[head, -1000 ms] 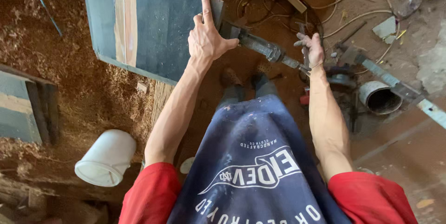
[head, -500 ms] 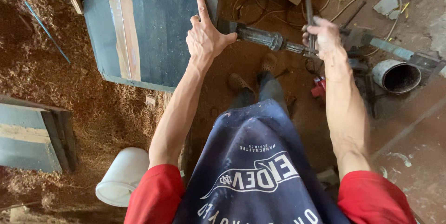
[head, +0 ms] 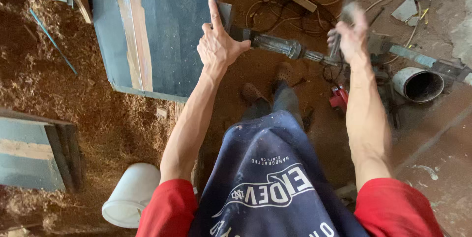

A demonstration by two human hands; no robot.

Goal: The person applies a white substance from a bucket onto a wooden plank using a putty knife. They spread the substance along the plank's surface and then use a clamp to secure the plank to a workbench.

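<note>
1. The left hand (head: 218, 45) is spread open, index finger pointing to 12 o'clock, its palm and thumb resting against the flat metal jaw plate (head: 225, 13) at the edge of the dark blue panel (head: 172, 30).
2. The bar clamp (head: 278, 46) lies nearly level between the two hands, its threaded screw running from the left thumb toward 3 o'clock.
3. The right hand (head: 350, 35) sits at the clamp's far end, at about 1 o'clock in the view; it is blurred, and its fingers appear loosely curled about the clamp handle (head: 337, 50), though how firm the grip is cannot be told.
4. The panel fills the 11 o'clock area, with a pale bare-wood stripe (head: 132, 30) running down its left part.
5. Sawdust (head: 73, 99) covers the floor at 9 o'clock, where a second blue board (head: 29, 153) lies.
6. A white bucket (head: 130, 195) lies on its side at 7 o'clock.
7. Loose cables (head: 295, 1) coil on the floor at 12 o'clock, beyond the clamp.
8. A short grey pipe section (head: 418, 83) lies at 3 o'clock, right of the right forearm.
9. A small red tool (head: 339, 97) lies on the floor just left of that forearm.
</note>
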